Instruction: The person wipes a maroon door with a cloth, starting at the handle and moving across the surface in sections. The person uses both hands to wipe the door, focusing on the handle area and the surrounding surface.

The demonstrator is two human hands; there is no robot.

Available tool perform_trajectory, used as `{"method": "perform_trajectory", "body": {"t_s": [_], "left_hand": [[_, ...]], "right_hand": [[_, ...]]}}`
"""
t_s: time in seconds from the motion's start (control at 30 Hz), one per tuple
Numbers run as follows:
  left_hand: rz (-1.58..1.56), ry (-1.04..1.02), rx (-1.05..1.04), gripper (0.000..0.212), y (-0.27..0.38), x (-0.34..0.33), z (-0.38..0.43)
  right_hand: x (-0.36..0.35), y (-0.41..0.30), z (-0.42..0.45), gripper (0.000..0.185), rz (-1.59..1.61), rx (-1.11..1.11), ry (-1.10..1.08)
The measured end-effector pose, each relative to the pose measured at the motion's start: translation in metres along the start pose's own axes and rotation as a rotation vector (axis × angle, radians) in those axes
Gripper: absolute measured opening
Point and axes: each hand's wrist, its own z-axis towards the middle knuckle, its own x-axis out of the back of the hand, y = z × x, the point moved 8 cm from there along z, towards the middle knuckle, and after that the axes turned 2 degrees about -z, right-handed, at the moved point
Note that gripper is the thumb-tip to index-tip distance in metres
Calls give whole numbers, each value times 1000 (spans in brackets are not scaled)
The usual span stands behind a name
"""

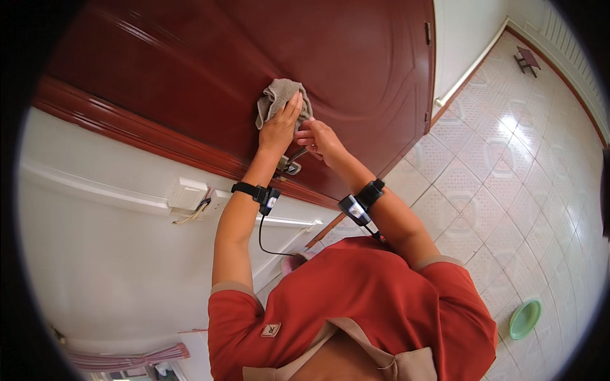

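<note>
A grey-brown cloth (280, 91) lies bunched against the dark red door (362, 62). My left hand (281, 127) presses it flat to the panel, fingers spread over the fabric. Close beside it, my right hand (324, 139) has its fingers loosely bent and apart, near the cloth's lower edge; I see nothing held in it. Just below both hands is the metal lever door handle (296, 155), its end partly hidden by the right hand. Whether the right fingers touch the lever is unclear.
Left of the red door frame (143, 135), a white switch box (188, 194) with loose wires is on the wall. A green basin (525, 319) stands on the tiled floor (469, 190). Farther off is a small stool (528, 58). A pinkish container (293, 263) is partly hidden by my body.
</note>
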Motion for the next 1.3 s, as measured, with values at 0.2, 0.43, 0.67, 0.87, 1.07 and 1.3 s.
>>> {"method": "perform_trajectory", "body": {"t_s": [0.2, 0.43, 0.67, 0.87, 1.07, 1.3], "left_hand": [[-508, -40, -9, 48, 24, -19, 1], [-762, 28, 41, 24, 56, -46, -3], [-858, -88, 139, 14, 89, -130, -40], [-913, -99, 140, 11, 114, -171, -54], [-1057, -137, 140, 14, 145, -194, -52], [-1096, -251, 78, 24, 204, -256, -49]], "right_hand": [[37, 11, 9, 32, 64, -45, 146], [110, 33, 17, 20, 212, -89, 361], [161, 60, 17, 18, 263, -47, 520], [201, 93, 17, 14, 295, -140, 633], [227, 121, 36, 14, 342, -182, 627], [240, 155, 95, 16, 311, -292, 557]]}}
